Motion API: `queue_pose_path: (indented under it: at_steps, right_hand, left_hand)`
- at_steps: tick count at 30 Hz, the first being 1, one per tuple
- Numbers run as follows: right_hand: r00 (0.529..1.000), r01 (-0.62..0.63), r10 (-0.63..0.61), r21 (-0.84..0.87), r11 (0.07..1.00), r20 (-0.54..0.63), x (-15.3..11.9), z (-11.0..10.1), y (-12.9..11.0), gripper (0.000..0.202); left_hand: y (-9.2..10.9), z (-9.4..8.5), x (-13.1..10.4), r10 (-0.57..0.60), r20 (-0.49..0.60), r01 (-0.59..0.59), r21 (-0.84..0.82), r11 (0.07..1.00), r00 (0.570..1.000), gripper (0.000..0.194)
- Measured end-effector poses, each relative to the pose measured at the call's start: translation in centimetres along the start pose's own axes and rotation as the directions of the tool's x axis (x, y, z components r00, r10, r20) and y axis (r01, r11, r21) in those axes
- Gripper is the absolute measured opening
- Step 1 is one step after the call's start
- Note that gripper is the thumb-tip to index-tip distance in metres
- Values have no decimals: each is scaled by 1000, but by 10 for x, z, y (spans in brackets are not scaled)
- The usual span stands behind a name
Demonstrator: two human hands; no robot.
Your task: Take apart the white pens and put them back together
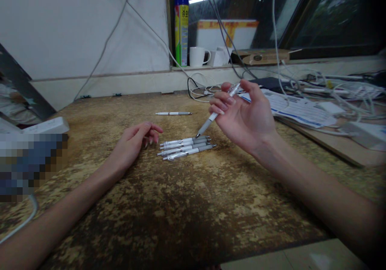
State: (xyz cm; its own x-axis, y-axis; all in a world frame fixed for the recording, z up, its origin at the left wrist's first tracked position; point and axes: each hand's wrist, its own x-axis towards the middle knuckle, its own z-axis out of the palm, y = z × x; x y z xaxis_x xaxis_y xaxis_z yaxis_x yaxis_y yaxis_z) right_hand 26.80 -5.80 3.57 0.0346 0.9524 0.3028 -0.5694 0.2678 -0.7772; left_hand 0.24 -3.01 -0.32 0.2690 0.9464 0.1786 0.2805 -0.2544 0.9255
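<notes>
In my right hand (245, 115), palm turned up, a white pen with a grey grip (208, 123) is held between fingers and thumb. Its tip slants down and left, over a row of similar pens (187, 147). Several pens lie side by side in that row on the worn wooden table, their grey ends to the right. My left hand (140, 136) rests just left of the row, fingers loosely bent and apart, holding nothing. Farther back, a single pen (173, 113) lies by itself, roughly parallel to the table's back edge.
Papers (301, 108) and tangled white cables (340, 89) cover the right side, with a white adapter (366, 135) on a board. A spray can (181, 25) and a white mug (198, 56) stand on the sill. At left is a white power strip (48, 126).
</notes>
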Motion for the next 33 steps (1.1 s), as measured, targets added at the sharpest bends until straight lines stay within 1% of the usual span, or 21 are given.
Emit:
queue_pose_path:
  at_steps: [5, 8, 11, 15, 17, 19, 22, 24, 26, 30, 33]
  right_hand:
    - [1000, -21, 18, 126, 992, 23, 0, -1, 1, 22]
    - [999, -30, 25, 146, 989, 37, -1, -1, 1, 20]
    - [1000, -15, 14, 86, 996, 22, -2, 0, -1, 19]
    - [1000, 4, -5, -92, 996, -16, -3, 0, -2, 25]
    - [1000, 27, -26, -163, 986, 4, -2, -1, -2, 27]
    - [999, 49, -44, -195, 980, 32, -2, -2, -2, 27]
    - [998, 59, -54, -221, 973, 32, -2, -2, -2, 30]
    - [999, 46, -44, -234, 971, 13, -2, -1, -2, 33]
    - [1000, 27, -27, -215, 976, 3, -2, 0, -2, 32]
    - [999, 23, -18, -135, 991, 41, -2, -1, 0, 25]
    - [997, 32, -22, -146, 989, 70, -2, -2, 1, 27]
  left_hand:
    - [1, 0, 0, 9, 8, -9, 3, 1000, 1000, 37]
    - [0, 0, 0, 6, 10, -6, 15, 1000, 1000, 37]
    - [-1, 0, 1, 7, 12, -7, 22, 1000, 1000, 38]
    - [-1, 0, 0, 16, 11, -16, 21, 1000, 1000, 38]
    - [0, 0, 0, 20, 8, -20, 29, 999, 1000, 38]
    - [0, 1, 0, 26, 10, -26, 35, 999, 1000, 38]
    - [1, 1, -1, 28, 11, -28, 45, 999, 1000, 39]
    - [2, 1, -1, 29, 11, -29, 55, 998, 1000, 39]
    - [2, 1, -2, 30, 14, -31, 57, 998, 999, 39]
    - [3, 2, -2, 30, 20, -31, 51, 998, 999, 39]
    - [3, 2, -2, 26, 22, -27, 43, 999, 999, 39]
